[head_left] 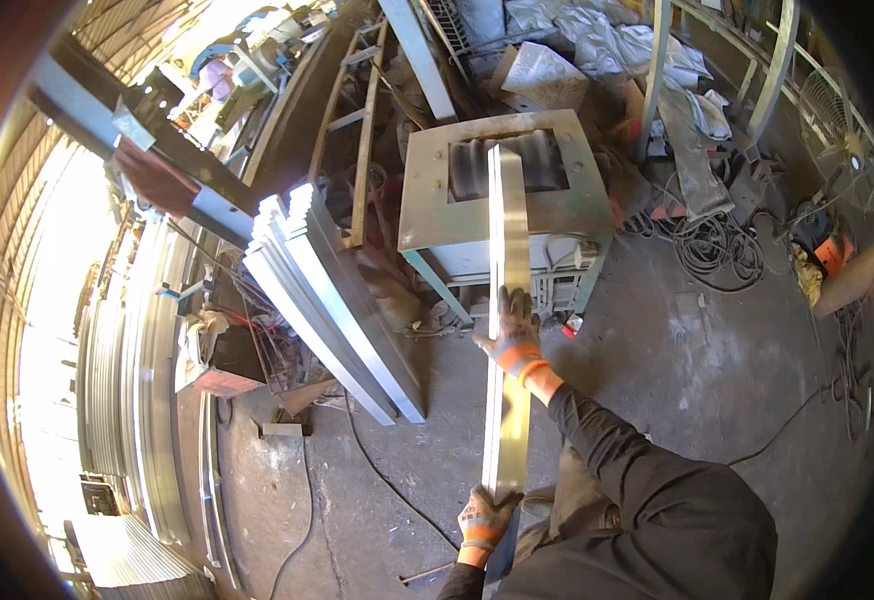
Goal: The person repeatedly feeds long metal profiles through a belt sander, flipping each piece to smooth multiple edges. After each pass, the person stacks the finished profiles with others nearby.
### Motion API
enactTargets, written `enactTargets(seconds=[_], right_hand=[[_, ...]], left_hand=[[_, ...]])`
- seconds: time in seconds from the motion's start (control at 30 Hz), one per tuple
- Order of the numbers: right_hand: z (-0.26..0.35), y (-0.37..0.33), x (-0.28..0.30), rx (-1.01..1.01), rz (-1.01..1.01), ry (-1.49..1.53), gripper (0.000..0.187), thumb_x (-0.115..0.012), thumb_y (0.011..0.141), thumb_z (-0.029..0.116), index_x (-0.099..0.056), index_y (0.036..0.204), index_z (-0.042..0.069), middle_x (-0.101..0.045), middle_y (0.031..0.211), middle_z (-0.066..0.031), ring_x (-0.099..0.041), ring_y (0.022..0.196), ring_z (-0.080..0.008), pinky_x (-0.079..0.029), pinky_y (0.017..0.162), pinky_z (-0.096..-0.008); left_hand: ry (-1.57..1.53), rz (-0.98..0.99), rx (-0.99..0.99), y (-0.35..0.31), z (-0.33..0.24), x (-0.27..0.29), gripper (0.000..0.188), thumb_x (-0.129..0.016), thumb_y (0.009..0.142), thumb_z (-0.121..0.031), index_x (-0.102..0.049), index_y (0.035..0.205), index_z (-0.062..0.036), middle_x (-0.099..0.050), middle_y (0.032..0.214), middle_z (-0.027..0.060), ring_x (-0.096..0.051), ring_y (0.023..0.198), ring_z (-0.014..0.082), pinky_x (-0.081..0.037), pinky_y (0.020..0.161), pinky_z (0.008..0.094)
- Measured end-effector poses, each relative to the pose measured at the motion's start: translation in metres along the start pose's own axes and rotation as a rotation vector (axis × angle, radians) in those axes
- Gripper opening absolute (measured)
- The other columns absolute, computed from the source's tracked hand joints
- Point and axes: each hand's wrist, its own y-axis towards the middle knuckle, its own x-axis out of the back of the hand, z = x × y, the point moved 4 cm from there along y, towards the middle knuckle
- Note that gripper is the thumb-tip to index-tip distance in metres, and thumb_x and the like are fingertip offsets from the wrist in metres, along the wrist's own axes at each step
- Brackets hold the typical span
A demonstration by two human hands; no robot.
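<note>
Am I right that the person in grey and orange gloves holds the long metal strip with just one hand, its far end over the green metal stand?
Not quite. In the head view both gloved hands are on the long metal strip: the left hand grips its near end and the right hand holds it further up. The rest is right: its far end lies over the green metal stand.

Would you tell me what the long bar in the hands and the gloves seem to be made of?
Bar: probably bare metal, perhaps steel or aluminium; its flat silvery face glares in the light. Gloves on left hand and right hand: apparently knitted grey fabric with orange cuffs.
</note>
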Motion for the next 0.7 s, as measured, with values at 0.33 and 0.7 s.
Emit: enactTargets(seconds=[0.33, 0.7], right_hand=[[-0.023, 0.341, 0.038, 0.015, -0.305, -0.200, 0.095, -0.077, 0.090, 0.026, -0.043, 0.173, -0.005, -0.035, 0.182, -0.0297, -0.039, 0.166, -0.0480, -0.032, 0.136, -0.0598], [-0.077, 0.616, 0.042, 0.056, -0.388, -0.229, 0.087, -0.073, 0.097, 0.031, -0.046, 0.176, 0.006, -0.036, 0.186, -0.0251, -0.045, 0.164, -0.0463, -0.036, 0.137, -0.0576]], left_hand=[[0.116, -0.338, -0.288, 0.239, -0.249, 0.034, 0.093, -0.089, 0.098, -0.042, -0.045, 0.168, 0.0011, -0.073, 0.114, 0.0247, -0.079, 0.093, 0.0457, -0.064, 0.075, 0.0534], [0.398, -0.399, -0.485, 0.473, -0.396, 0.045, 0.088, -0.075, 0.101, -0.022, -0.041, 0.182, -0.0225, -0.068, 0.112, 0.0182, -0.076, 0.091, 0.0375, -0.063, 0.075, 0.0481]])
